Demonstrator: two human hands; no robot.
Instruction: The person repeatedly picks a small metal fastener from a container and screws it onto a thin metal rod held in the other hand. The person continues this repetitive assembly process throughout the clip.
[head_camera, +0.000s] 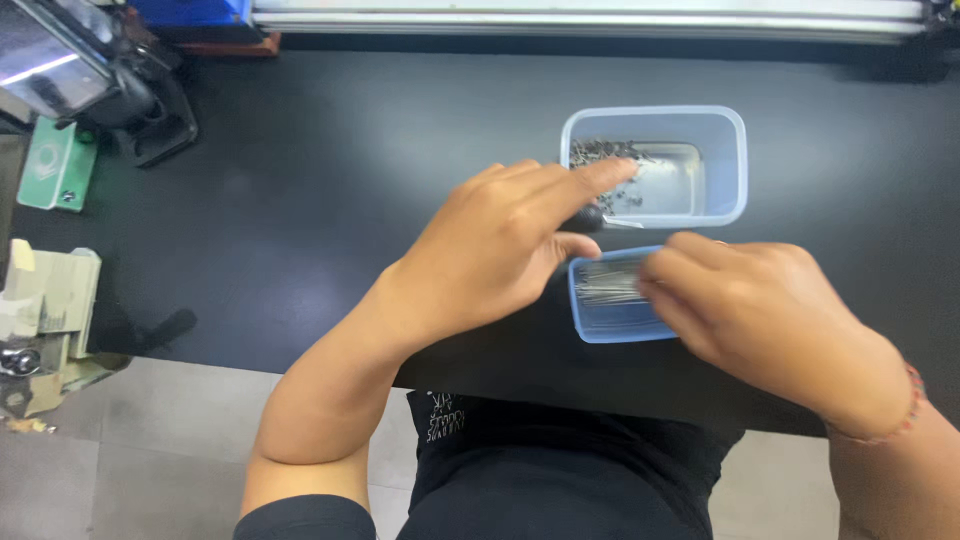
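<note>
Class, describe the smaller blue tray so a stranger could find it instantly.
On the black table, find the deep translucent tub. Just nearer the person lies the shallow blue tray, under the right hand. It holds thin straight metal pins, unlike the tub's loose small parts.

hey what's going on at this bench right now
A person sits at a black worktable with both hands over two clear blue-tinted plastic tubs. The left hand reaches with its forefinger stretched over the rim of the far tub, which holds a scatter of small dark metal bits. The right hand has its fingertips at the near tub, on a bundle of thin metal pins. Whether either hand grips anything cannot be told.
</note>
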